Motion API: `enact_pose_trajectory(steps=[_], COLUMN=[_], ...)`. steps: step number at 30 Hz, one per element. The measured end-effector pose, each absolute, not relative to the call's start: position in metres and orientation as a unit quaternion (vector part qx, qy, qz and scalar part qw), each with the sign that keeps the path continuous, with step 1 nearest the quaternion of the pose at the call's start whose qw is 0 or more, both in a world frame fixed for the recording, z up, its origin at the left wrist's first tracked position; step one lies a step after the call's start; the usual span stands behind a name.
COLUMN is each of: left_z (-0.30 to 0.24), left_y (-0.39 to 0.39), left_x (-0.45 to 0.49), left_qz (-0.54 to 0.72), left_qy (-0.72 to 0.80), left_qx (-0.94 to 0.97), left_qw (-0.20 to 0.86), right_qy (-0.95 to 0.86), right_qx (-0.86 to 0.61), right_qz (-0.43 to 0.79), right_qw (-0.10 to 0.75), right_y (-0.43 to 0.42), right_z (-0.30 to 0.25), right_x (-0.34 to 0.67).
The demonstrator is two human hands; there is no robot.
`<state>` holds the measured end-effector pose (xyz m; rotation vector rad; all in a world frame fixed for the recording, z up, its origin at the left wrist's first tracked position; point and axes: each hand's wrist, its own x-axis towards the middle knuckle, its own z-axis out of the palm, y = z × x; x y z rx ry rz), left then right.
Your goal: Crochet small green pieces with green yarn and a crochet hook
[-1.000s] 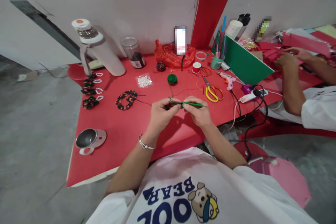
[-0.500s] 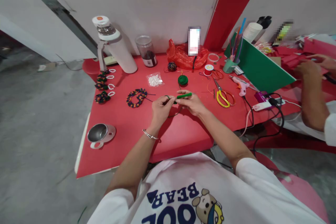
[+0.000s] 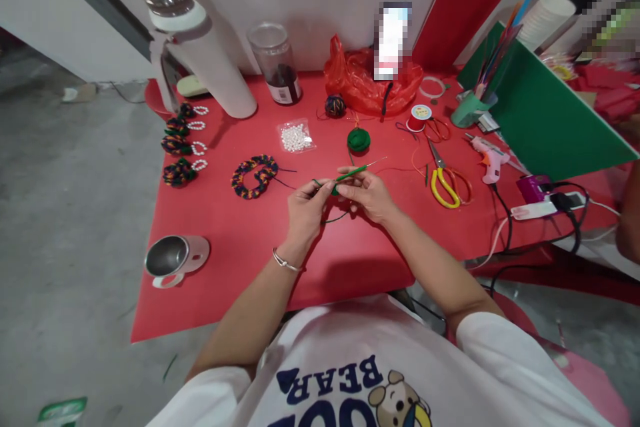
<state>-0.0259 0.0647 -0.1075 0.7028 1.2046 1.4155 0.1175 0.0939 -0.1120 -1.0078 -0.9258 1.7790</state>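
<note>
My left hand (image 3: 306,208) is closed in a pinch on a small piece of green yarn work (image 3: 325,185) above the red table (image 3: 240,240). My right hand (image 3: 367,192) grips a green-handled crochet hook (image 3: 356,171) whose thin metal tip points up and right. The two hands almost touch over the middle of the table. A dark strand of yarn loops below them and runs up to a green yarn ball (image 3: 359,139) just beyond the hands.
A multicoloured crocheted ring (image 3: 254,175) lies left of the hands, with several small crocheted pieces with pearls (image 3: 180,147) further left. Also on the table: metal cup (image 3: 167,257), white flask (image 3: 200,53), jar (image 3: 277,63), bead bag (image 3: 296,137), yellow scissors (image 3: 443,181), glue gun (image 3: 487,157), green board (image 3: 543,113), cables (image 3: 545,203).
The view has dipped and moved closer to the table. My hands kept working at the same spot, and the hook's tip has tilted upward. The neighbour's hands have left the view.
</note>
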Motion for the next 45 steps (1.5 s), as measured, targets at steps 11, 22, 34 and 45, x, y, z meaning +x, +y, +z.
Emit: enact_pose_trajectory(steps=[11, 22, 34, 45], left_z=[-0.101, -0.099, -0.104, -0.106], left_y=[0.065, 0.063, 0.064, 0.064], left_x=[-0.031, -0.031, -0.032, -0.031], left_qz=[0.601, 0.595, 0.59, 0.584], left_qy=[0.452, 0.452, 0.441, 0.451], left_qx=[0.204, 0.207, 0.203, 0.242], left_qw=[0.627, 0.631, 0.644, 0.63], right_qy=[-0.364, -0.383, -0.374, -0.365], right_qx=[-0.394, -0.373, -0.362, -0.346], right_qz=[0.718, 0.716, 0.739, 0.762], right_qw=[0.444, 0.449, 0.429, 0.408], right_y=[0.095, 0.096, 0.098, 0.096], right_z=[-0.12, -0.12, -0.127, -0.119], right_x=[0.122, 0.121, 0.126, 0.127])
